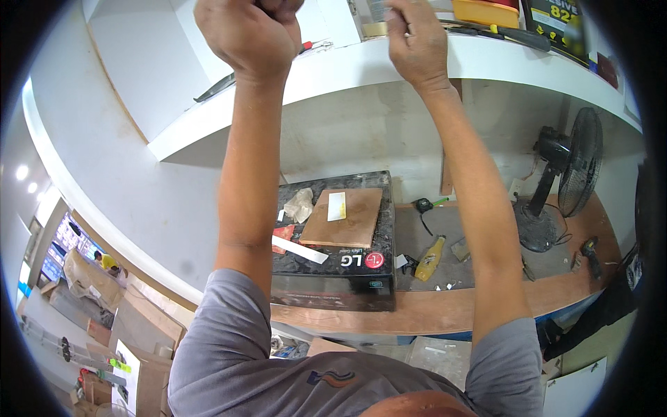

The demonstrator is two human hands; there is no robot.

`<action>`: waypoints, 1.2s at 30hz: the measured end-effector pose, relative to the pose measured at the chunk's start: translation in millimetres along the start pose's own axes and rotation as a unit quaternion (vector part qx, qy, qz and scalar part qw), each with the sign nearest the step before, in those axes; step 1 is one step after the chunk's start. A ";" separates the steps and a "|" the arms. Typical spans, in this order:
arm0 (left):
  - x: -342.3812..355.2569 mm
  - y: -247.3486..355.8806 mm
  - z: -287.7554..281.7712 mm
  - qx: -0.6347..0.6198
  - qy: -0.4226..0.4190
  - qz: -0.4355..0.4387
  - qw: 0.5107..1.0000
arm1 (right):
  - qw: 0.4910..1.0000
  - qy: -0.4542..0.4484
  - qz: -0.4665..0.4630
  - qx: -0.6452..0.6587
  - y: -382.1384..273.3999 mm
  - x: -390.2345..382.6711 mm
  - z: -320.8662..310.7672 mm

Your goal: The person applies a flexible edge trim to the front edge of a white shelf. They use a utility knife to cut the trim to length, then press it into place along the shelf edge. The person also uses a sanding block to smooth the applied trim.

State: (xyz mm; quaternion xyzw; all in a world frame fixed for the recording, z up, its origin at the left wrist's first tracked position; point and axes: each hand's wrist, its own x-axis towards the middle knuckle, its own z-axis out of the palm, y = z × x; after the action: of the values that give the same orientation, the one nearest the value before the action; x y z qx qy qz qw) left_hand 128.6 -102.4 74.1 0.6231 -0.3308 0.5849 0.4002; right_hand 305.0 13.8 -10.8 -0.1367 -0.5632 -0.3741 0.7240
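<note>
Both my arms reach up to a white shelf [361, 64]. My left hand [251, 35] is closed in a fist at the upper edge of the head view; whatever it may grip is out of sight. To its right, my right hand [418, 45] has its fingers curled in with the thumb against them, over the shelf's front edge. What lies inside those fingers is hidden. A red-handled screwdriver [306, 46] lies beside my left hand, and a dark flat blade-like tool [217, 87] sticks out past that wrist. A black-handled tool [526, 37] rests on the shelf right of my right hand.
Below, a black carton [333, 292] bears a brown tile [361, 217]. A yellow bottle [430, 259], a tape measure [422, 205] and a black fan [549, 181] are on the wooden bench [431, 311]. An orange tub [485, 12] sits on the shelf.
</note>
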 end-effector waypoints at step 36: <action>-114.1 -21.5 -99.2 0.880 -0.267 0.016 0.392 | 0.951 -0.242 0.170 0.090 -26.7 42.7 -74.6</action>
State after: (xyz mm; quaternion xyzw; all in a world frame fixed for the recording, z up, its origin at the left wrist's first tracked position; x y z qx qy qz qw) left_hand 90.4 -11.1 -42.1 0.7472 0.2683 0.3603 -0.4897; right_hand 343.3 -67.1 -2.0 -0.2511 -0.7210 -0.1489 0.6284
